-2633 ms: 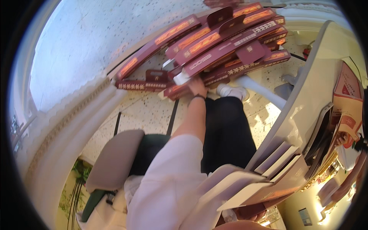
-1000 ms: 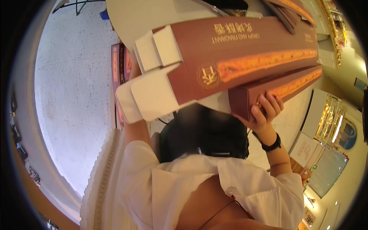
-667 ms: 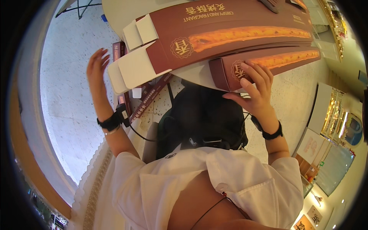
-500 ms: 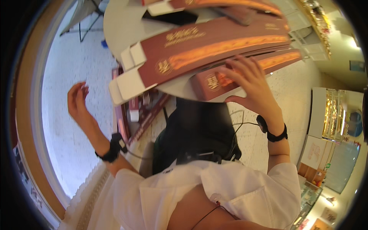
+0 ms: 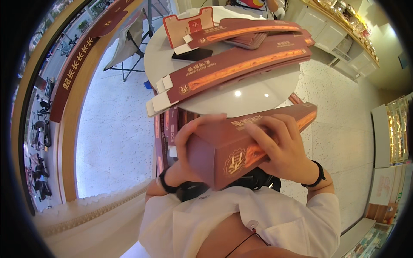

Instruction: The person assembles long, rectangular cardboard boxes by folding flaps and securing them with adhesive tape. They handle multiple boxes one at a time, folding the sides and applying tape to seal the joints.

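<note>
A long maroon cardboard box (image 5: 215, 150), folded up and closed at its near end, is held in front of my body above my lap. My left hand (image 5: 189, 137) wraps round its near left end. Across its upper edge and right side lies my right hand (image 5: 282, 144), fingers bent over the cardboard. Beyond it, flat maroon cartons (image 5: 241, 69) with an orange picture strip and open white end flaps (image 5: 161, 96) lie stacked on the round white table (image 5: 258, 96). Another flat carton (image 5: 254, 29) lies farther back.
A black phone (image 5: 193, 55) and a red-and-white card holder (image 5: 189, 26) are on the table. More maroon boxes (image 5: 163, 133) stand below its left edge. A folding chair (image 5: 129, 45) is at the left by the window; shelving (image 5: 398, 129) lines the right side.
The box at the table's near edge has been lifted toward my body. My left hand, empty out at the left before, now grips its near end; my right hand has closed on it too.
</note>
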Tool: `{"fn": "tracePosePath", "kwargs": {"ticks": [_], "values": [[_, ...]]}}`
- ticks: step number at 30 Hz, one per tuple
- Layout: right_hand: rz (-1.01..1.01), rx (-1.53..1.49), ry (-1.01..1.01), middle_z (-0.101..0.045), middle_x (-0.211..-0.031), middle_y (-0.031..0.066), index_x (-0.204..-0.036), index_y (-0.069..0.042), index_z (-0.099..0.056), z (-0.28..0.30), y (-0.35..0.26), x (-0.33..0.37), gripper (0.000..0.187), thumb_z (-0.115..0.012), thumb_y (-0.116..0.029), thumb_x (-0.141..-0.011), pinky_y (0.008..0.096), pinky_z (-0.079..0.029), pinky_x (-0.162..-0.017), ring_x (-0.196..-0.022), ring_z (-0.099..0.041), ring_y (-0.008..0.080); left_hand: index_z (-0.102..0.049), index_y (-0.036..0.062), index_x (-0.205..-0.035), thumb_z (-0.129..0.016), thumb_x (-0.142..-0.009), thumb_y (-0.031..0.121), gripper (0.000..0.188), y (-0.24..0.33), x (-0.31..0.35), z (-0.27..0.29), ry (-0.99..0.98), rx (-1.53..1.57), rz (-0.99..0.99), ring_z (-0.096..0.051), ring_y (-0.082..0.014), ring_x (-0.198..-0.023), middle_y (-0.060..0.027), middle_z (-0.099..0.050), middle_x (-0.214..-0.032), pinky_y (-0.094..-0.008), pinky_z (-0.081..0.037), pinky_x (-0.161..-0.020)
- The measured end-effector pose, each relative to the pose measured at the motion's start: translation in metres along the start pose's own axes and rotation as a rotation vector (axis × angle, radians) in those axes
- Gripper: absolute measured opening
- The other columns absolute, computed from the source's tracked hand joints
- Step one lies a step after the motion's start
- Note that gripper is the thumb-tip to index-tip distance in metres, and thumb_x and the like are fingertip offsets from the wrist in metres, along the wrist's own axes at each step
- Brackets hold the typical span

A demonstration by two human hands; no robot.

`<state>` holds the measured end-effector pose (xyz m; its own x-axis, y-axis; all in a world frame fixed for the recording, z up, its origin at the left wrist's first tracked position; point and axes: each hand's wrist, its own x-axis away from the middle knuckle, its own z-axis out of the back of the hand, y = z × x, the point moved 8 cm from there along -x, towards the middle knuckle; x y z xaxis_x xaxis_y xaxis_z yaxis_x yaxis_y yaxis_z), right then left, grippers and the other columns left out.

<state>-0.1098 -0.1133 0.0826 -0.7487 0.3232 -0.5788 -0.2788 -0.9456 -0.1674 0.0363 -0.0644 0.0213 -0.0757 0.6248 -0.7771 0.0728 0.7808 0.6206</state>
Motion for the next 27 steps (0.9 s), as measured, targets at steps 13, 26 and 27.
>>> {"fn": "tracePosePath", "kwargs": {"ticks": [13, 26, 27], "values": [[-0.193, -0.224, -0.281, -0.065, -0.097, 0.0115, -0.111, -0.008, -0.062, -0.011, 0.119, -0.005, 0.029, -0.062, -0.022, -0.085, 0.0372, -0.047, -0.082, -0.091, -0.06, 0.0315, -0.055, 0.0189, -0.106, -0.044, -0.095, 0.034, 0.022, 0.047, 0.016, 0.027, 0.313, 0.307, -0.236, -0.054, -0.0325, -0.1, -0.0166, -0.05, -0.105, -0.054, -0.046, -0.085], [-0.161, 0.106, -0.325, -0.063, -0.092, 0.0216, -0.128, -0.006, -0.05, -0.056, 0.255, -0.166, 0.051, -0.065, -0.02, -0.081, 0.0356, -0.051, -0.075, -0.09, -0.064, 0.0302, -0.025, 0.0113, -0.142, -0.045, -0.09, 0.057, 0.072, 0.037, 0.139, 0.156, 1.241, -0.493, 0.116, -0.047, -0.029, -0.12, -0.0136, -0.043, -0.134, -0.048, -0.044, -0.098], [-0.174, 0.113, -0.352, -0.063, -0.09, 0.0161, -0.121, -0.007, -0.054, -0.058, 0.268, -0.162, 0.04, -0.062, -0.017, -0.083, 0.0339, -0.05, -0.073, -0.085, -0.062, 0.0258, -0.028, 0.0107, -0.14, -0.045, -0.09, 0.057, 0.071, 0.036, 0.148, 0.166, 1.253, -0.446, 0.138, -0.048, -0.0294, -0.12, -0.0139, -0.044, -0.133, -0.0481, -0.045, -0.097]]}}
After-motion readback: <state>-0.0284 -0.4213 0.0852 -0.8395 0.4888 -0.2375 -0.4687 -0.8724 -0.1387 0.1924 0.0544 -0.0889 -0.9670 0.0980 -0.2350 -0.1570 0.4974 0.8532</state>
